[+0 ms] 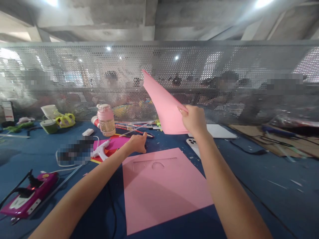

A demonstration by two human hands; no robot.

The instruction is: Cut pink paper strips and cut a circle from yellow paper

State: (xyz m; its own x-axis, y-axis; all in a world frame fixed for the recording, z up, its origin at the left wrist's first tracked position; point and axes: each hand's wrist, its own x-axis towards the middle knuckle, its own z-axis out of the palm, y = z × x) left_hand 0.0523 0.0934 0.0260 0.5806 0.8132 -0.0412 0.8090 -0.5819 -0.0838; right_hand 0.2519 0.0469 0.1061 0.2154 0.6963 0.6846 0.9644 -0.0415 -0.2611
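My right hand grips pink paper by its edge, raised above the table with its far corner pointing up and to the left. Whether it is one folded sheet or more than one is unclear. Below lies a flat pink sheet, and on it rests a clear plastic ruler with a curved cutout. Beyond that sheet's far left corner, my left hand hovers or rests with finger and thumb apart, seemingly holding nothing. It is beside magenta paper and near a pile of long thin tools and strips.
A white glue gun, a pink-topped bottle and a magenta power strip stand to the left. A phone lies partly under my right forearm, near white paper. Cardboard lies right; a perforated metal partition spans the back.
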